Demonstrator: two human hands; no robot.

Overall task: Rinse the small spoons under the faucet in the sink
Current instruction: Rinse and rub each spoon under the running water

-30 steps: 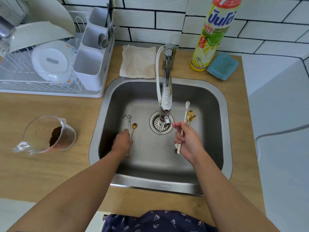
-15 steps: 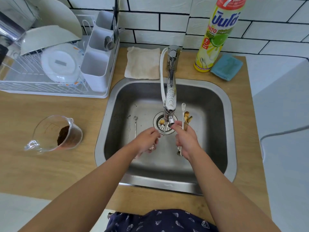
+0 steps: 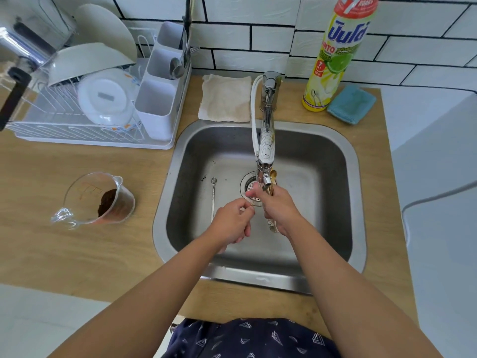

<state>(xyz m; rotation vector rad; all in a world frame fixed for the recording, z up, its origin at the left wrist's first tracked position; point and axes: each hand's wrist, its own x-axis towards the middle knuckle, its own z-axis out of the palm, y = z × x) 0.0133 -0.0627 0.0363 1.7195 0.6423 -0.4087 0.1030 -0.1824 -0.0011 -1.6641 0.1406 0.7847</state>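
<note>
Brushed steel sink (image 3: 356,202), glossy chrome faucet (image 3: 267,140), matt wooden counter (image 3: 77,254).

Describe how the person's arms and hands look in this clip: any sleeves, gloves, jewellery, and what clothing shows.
Both forearms are bare right down to the frame edge, with no sleeves in view. The left hand and right hand wear no gloves, and no rings, watch or bracelets can be seen. At the bottom of the view, a dark navy garment with small white triangle outlines shows between the arms.

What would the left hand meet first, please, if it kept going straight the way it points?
Probably the right hand: the left hand points up-right at it, holding a thin spoon handle. Depth is unclear.
</note>
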